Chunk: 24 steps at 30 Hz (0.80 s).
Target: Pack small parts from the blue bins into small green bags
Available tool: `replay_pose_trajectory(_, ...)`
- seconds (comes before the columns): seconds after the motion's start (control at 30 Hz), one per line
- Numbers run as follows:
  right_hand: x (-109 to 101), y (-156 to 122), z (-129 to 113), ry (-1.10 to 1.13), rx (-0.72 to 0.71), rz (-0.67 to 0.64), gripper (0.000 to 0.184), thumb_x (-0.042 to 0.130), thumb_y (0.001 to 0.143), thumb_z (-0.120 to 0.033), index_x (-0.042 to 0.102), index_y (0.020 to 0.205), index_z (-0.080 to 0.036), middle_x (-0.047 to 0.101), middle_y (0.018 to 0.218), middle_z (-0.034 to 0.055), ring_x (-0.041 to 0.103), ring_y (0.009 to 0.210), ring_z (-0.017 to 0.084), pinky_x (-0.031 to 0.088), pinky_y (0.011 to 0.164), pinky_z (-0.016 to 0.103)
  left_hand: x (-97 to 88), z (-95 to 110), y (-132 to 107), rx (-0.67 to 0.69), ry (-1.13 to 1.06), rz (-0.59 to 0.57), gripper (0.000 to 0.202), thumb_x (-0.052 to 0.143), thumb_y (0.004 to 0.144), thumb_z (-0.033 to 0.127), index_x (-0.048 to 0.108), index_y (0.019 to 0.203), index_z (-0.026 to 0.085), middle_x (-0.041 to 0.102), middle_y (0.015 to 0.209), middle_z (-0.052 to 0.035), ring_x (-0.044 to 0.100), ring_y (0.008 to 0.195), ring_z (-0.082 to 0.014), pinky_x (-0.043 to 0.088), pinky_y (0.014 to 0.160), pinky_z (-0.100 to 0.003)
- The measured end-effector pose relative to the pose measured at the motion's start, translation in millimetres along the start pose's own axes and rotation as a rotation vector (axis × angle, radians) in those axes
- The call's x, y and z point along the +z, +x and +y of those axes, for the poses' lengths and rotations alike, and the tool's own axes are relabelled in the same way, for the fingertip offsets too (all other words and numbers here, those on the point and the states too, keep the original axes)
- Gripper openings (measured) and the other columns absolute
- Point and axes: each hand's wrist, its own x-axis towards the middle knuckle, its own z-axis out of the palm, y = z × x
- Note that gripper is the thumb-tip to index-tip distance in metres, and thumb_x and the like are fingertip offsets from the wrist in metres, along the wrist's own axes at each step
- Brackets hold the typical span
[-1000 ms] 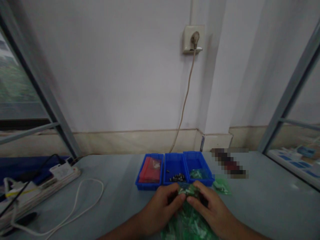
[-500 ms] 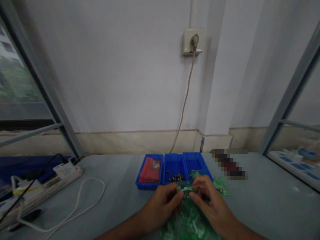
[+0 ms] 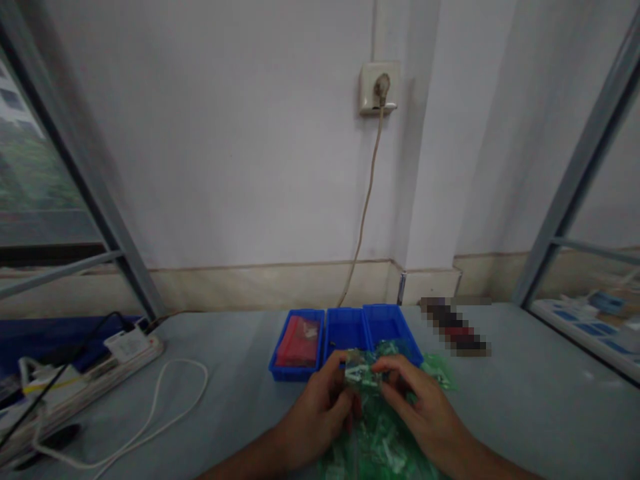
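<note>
Raised slightly, left hand point(image 3: 320, 407) and right hand point(image 3: 425, 410) pinch one green packet point(image 3: 361, 375) (blurred)

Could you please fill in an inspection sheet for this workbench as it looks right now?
Surface: grey table, dimly lit.
Job's things: small green packet pinched between both hands; pile of green packets beneath them.
Clutter: three blue bins side by side, the left one holding a red packet; more green packets beside the right bin.
Grippers: left hand and right hand both grip the small packet.
Cables: white cord looped by a power strip; beige cable up to a wall socket.
Surroundings: white wall, metal frame posts at both sides.
</note>
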Motion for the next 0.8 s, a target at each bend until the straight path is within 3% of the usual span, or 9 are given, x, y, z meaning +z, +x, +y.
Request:
replay_pose_trajectory(0.17,-2,2,-8,0.039,-0.095,-0.032,0.011,0.062,0.104,-0.028,0.072,0.108,-0.027,0.072,0.098,0.0018,0.066,0.083,0.021,0.052,0.077,0.030,1.1,-1,-3,0.053,-0.014,0.062,0.068,0.067,0.105,0.045,0.031,0.160,0.027,0.063,0.095,-0.0003,0.055,0.059,-0.0090,0.045,0.054,-0.019)
replay_pose_trajectory(0.23,-3,2,-11,0.043,-0.143,-0.029,0.011,0.059,0.107,-0.029,0.070,0.107,-0.028,0.068,0.099,0.0020,0.065,0.086,0.022,0.051,0.077,0.030,1.6,1,-4,0.067,0.023,0.089,0.057,0.067,0.105,0.048,0.043,0.152,0.025,0.062,0.093,-0.0001,0.055,0.058,-0.0087,0.044,0.053,-0.019)
replay_pose_trajectory(0.33,-4,0,-15,0.028,-0.189,0.005,0.012,0.059,0.109,-0.032,0.069,0.107,-0.028,0.063,0.109,0.0043,0.064,0.095,0.023,0.051,0.083,0.033,1.2,5,-5,0.075,0.126,0.101,0.036,0.061,0.108,0.051,0.065,0.122,0.019,0.061,0.082,0.0013,0.053,0.056,-0.0091,0.042,0.053,-0.019)
replay_pose_trajectory(0.4,-4,-1,-16,0.021,-0.181,0.012,0.012,0.059,0.110,-0.035,0.068,0.106,-0.028,0.064,0.112,0.0050,0.064,0.095,0.024,0.051,0.084,0.034,0.0,7,-5,0.089,0.200,0.112,0.036,0.060,0.109,0.051,0.070,0.112,0.017,0.060,0.077,0.0012,0.053,0.058,-0.0106,0.042,0.056,-0.020)
replay_pose_trajectory(0.6,1,-3,-12,0.059,-0.065,0.005,0.012,0.061,0.108,-0.038,0.060,0.111,-0.026,0.061,0.084,-0.0016,0.060,0.074,0.020,0.047,0.070,0.031,-2.7,14,-6,0.239,0.457,0.209,0.032,0.059,0.110,0.042,0.075,0.100,0.016,0.064,0.086,-0.0049,0.058,0.077,-0.0176,0.046,0.071,-0.026)
replay_pose_trajectory(0.7,4,-5,-10,0.120,-0.059,0.043,0.015,0.061,0.109,-0.039,0.055,0.113,-0.026,0.057,0.084,-0.0029,0.059,0.074,0.019,0.048,0.071,0.030,-2.3,14,-7,0.354,0.495,0.211,0.024,0.056,0.111,0.034,0.073,0.109,0.017,0.067,0.101,-0.0085,0.063,0.094,-0.0216,0.050,0.086,-0.030)
replay_pose_trajectory(0.8,5,-6,-11,0.128,-0.064,0.047,0.016,0.058,0.110,-0.041,0.055,0.113,-0.025,0.057,0.086,-0.0025,0.059,0.076,0.019,0.048,0.072,0.030,-1.9,10,-8,0.369,0.470,0.237,0.027,0.049,0.113,0.024,0.064,0.136,0.022,0.068,0.121,-0.0102,0.065,0.110,-0.0229,0.051,0.099,-0.033)
